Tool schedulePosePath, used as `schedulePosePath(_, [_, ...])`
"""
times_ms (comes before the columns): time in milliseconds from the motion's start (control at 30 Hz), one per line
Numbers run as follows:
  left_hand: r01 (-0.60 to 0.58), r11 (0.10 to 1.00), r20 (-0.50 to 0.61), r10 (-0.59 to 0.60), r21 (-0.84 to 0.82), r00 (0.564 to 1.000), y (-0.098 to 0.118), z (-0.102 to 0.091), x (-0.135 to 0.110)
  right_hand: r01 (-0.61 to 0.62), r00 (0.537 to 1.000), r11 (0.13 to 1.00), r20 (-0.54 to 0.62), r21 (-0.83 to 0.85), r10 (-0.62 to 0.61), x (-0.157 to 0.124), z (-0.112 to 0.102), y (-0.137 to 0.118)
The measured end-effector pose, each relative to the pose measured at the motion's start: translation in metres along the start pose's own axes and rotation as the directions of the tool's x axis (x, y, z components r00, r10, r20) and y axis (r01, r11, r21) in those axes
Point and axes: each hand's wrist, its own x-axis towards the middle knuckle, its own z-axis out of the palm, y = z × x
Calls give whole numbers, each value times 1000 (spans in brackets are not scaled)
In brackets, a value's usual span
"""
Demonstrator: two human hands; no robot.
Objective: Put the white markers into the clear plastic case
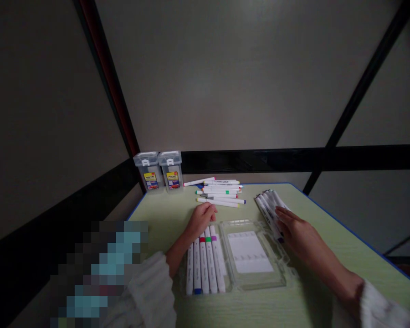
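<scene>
The bundle of white-barrelled markers (268,206) lay right of centre; I saw the right hand (295,232) spread loosely over it, not clamped. The left hand (201,218), half curled and holding nothing, rested above five colour-capped white markers (205,264) in the clear plastic case (259,284). I judged that a nudge could roll the bundle off the pale green table (164,214) at its right edge.

Plain study room: green blue-edged table (328,273), loose markers (218,193), bare walls (225,82) (black frame beams (294,158)).
</scene>
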Motion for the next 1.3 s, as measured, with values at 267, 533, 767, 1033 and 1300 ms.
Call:
schedulePosePath(267, [-11,1000,13,10,21,1000,-1,0,1,52,996,997,71,-51,-48,0,4,9])
schedulePosePath(533, [8,1000,14,-8,30,1000,1,0,0,81,985,995,159,-62,-71,0,2,10])
schedulePosePath(767, [9,1000,12,-9,30,1000,-1,0,1,68,989,996,134,-60,-59,0,10,15])
schedulePosePath(1033, [5,1000,18,-6,26,1000,-5,1,2,75,990,995,127,-62,-67,-1,10,15])
schedulePosePath(1300, [-6,999,19,6,34,1000,-5,0,1,67,990,995,131,-71,-57,0,10,17])
